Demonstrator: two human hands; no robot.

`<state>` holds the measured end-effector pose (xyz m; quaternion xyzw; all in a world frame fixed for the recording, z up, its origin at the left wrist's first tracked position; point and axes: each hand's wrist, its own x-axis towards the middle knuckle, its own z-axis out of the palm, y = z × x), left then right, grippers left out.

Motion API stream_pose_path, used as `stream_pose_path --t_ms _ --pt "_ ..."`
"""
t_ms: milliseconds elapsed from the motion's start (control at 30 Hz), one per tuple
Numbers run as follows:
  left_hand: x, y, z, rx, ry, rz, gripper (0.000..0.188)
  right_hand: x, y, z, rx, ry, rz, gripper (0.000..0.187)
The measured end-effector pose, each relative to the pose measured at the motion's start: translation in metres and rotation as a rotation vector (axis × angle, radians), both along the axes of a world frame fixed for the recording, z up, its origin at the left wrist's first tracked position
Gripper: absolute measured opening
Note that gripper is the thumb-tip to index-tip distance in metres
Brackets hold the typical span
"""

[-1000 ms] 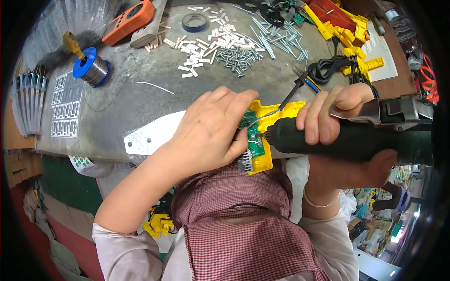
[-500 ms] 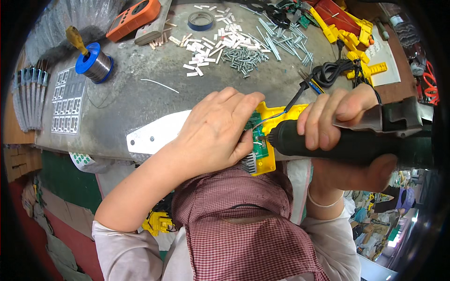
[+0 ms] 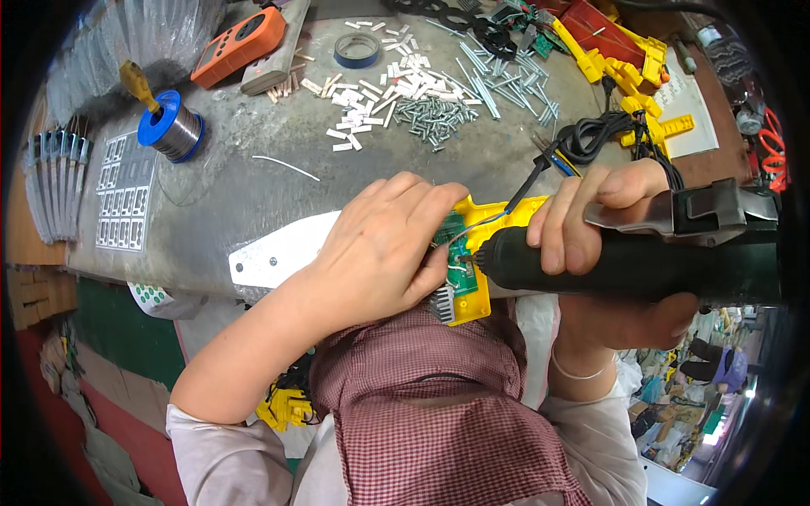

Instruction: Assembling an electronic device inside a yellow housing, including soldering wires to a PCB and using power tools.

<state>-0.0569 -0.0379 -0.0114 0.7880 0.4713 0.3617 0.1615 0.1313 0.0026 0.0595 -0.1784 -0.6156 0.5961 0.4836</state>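
My left hand point(image 3: 375, 249) grips a yellow plastic casing point(image 3: 474, 305), its thumb and fingers closed over the near end. Inside the casing sits a green circuit board point(image 3: 461, 274) with thin wires and a grey finned heat sink point(image 3: 442, 305). A white pointed plate point(image 3: 283, 253) with two dark screw heads sticks out to the left from under that hand. My right hand point(image 3: 582, 223) wraps round a black cylindrical power screwdriver point(image 3: 624, 263) with a metal lever, held nearly level. Its nose points at the board; the bit's exact contact is too small to tell.
Across the bench lie screws point(image 3: 434, 118), small white pieces point(image 3: 363, 110), tape point(image 3: 356, 51) and long metal rods point(image 3: 481, 80). A solder spool point(image 3: 173, 126) and orange meter point(image 3: 240, 46) are at left. Black cables point(image 3: 591, 139) and yellow parts point(image 3: 645, 63) lie far right.
The casing and screwdriver have shifted slightly down and left in the picture. The screwdriver has rolled a little, showing more of its metal lever. Both hands keep their hold.
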Motion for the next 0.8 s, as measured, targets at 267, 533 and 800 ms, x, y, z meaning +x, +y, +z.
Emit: stream_pose_path --t_ms 267,533,800 --pt "-0.002 0.001 0.002 -0.048 -0.054 -0.021 0.053 0.003 -0.003 0.005 0.003 -0.137 -0.075 0.077" --pt "0.000 0.001 0.008 -0.019 0.034 -0.062 0.049 0.005 -0.001 0.005 -0.028 -0.086 -0.033 0.077" --pt "0.003 -0.003 0.011 0.095 0.243 -0.081 0.045 0.012 -0.001 0.003 -0.277 -0.066 -0.092 0.117"
